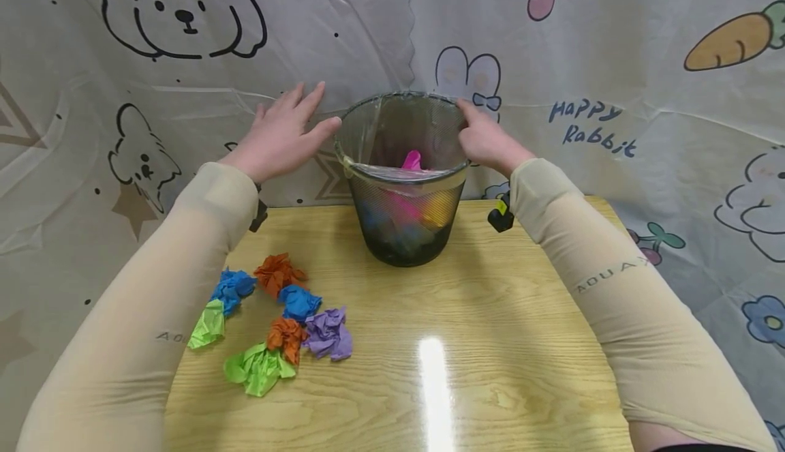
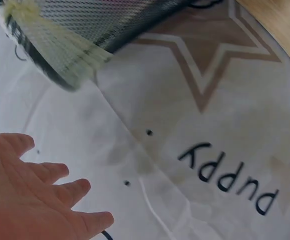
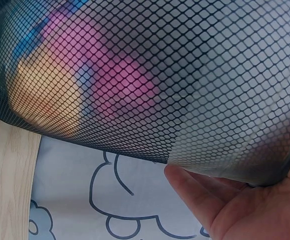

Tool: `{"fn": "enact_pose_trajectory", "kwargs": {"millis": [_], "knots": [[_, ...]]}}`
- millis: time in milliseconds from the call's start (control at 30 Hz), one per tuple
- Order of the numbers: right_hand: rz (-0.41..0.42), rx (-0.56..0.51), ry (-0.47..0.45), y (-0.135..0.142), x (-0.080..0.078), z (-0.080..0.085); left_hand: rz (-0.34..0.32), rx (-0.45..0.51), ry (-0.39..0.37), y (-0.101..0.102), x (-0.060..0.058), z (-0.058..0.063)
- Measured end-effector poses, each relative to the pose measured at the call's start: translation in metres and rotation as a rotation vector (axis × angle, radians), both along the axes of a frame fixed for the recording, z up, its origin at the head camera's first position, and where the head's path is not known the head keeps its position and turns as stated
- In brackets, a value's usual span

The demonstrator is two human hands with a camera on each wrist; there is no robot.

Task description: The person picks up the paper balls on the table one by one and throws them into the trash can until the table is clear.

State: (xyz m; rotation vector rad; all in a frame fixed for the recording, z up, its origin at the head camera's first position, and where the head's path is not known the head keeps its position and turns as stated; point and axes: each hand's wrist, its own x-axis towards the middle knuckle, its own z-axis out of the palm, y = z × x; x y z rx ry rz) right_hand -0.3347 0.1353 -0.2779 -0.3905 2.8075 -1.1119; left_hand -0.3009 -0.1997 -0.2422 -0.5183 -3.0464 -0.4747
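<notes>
A black mesh wastebasket [image 1: 401,180] with a clear plastic liner stands at the table's far side. Pink, yellow and blue pieces show through its mesh wall [image 3: 184,75] low inside. My right hand [image 1: 490,140] grips the right side of the rim, and in the right wrist view the thumb lies along the outer mesh. On the other side my left hand [image 1: 285,131] is spread with straight fingers beside the rim. In the left wrist view a gap separates those fingers [image 2: 75,192] from the basket [image 2: 110,25]; the yellowish liner edge is gathered near the rim.
Several crumpled paper balls lie left on the wooden table [image 1: 490,370]: orange [image 1: 279,273], blue [image 1: 299,302], purple [image 1: 329,333] and green [image 1: 260,369] among them. Part of that group is close to my left sleeve [image 1: 147,302]. A printed cloth [image 1: 368,29] hangs behind.
</notes>
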Motion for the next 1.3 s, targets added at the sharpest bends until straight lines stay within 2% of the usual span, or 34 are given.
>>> {"fn": "enact_pose_trajectory", "kwargs": {"millis": [300,533,700,1100,1300], "knots": [[0.003,-0.010,-0.014,0.000,0.000,0.002,0.029,-0.017,-0.022,-0.036,0.008,-0.016],[0.008,-0.007,-0.010,0.000,-0.001,0.002,0.030,-0.057,-0.071,-0.053,0.016,-0.029],[0.002,-0.002,-0.008,0.000,0.000,0.001,0.001,-0.071,-0.150,-0.062,0.021,-0.038],[-0.001,-0.008,-0.015,0.000,-0.001,0.002,-0.133,-0.069,-0.354,-0.074,0.042,-0.071],[-0.002,-0.010,-0.020,0.000,-0.001,0.002,-0.153,-0.104,-0.459,-0.078,0.051,-0.088]]}}
